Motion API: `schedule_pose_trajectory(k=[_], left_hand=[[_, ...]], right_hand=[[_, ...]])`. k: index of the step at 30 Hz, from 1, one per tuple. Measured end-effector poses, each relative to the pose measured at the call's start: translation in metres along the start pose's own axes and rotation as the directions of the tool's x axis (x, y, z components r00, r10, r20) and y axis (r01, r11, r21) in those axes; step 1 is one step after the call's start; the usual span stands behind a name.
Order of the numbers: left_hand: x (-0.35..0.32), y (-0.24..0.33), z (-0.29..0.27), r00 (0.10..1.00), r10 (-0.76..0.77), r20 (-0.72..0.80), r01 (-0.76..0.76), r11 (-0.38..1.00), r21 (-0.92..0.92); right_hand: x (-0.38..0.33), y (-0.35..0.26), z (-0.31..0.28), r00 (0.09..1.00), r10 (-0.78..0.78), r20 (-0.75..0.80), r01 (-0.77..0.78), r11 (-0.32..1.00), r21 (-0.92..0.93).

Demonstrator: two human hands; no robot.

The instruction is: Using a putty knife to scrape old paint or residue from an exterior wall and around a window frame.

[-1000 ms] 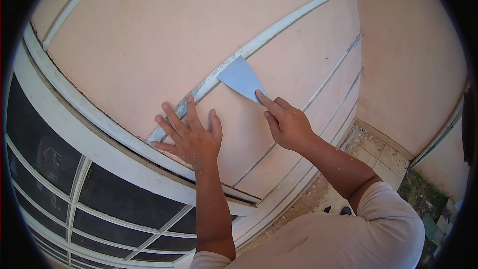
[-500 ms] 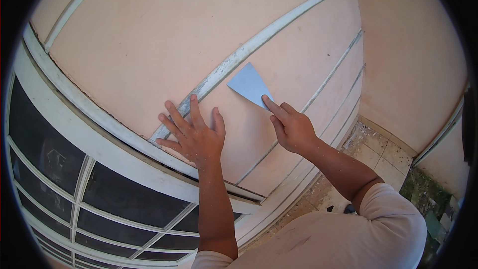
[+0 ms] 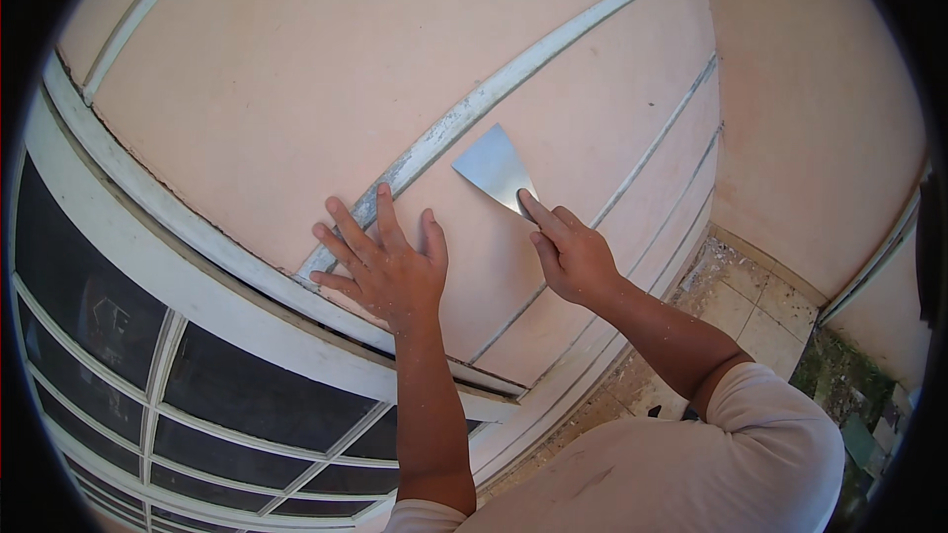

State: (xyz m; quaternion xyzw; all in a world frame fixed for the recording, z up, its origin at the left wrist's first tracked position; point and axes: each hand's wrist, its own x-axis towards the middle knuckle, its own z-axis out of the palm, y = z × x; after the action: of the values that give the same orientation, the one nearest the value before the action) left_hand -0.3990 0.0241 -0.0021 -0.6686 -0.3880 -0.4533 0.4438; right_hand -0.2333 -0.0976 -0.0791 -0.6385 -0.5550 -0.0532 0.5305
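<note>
My left hand point(image 3: 393, 271) lies spread on the pink wall point(image 3: 296, 89), its fingertips across the lower end of a white strip point(image 3: 484, 94) that runs up to the right. Patches of worn, greyish paint show on this strip near the fingers. In my right hand point(image 3: 578, 255) is a putty knife point(image 3: 497, 166) with a wide metal blade, the index finger stretched along its base. The blade's broad edge points up and left, just below the strip; whether it touches the wall I cannot tell. The fingers hide the handle.
At lower left is a window point(image 3: 237, 385) with white bars and dark panes, edged by a white frame. Thinner grooves point(image 3: 652, 153) cross the wall to the right. Below, pale flakes litter the tiled floor point(image 3: 760, 336), beside a mossy patch point(image 3: 839, 375).
The putty knife and my right hand have shifted very slightly, and the blade now catches a brighter shine. My left hand stays on the strip.
</note>
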Motion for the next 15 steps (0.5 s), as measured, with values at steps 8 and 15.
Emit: schedule_pose_trajectory(k=[8,15], left_hand=[[0.002,0.002,0.001,1.000,-0.005,0.011,0.005,1.000,-0.014],[0.003,0.004,0.000,1.000,0.016,0.005,-0.015,1.000,-0.014]], right_hand=[[0.013,-0.009,-0.015,0.999,0.048,0.024,-0.048,0.999,0.013],[0.013,-0.002,-0.010,1.000,0.020,0.017,-0.020,1.000,-0.009]])
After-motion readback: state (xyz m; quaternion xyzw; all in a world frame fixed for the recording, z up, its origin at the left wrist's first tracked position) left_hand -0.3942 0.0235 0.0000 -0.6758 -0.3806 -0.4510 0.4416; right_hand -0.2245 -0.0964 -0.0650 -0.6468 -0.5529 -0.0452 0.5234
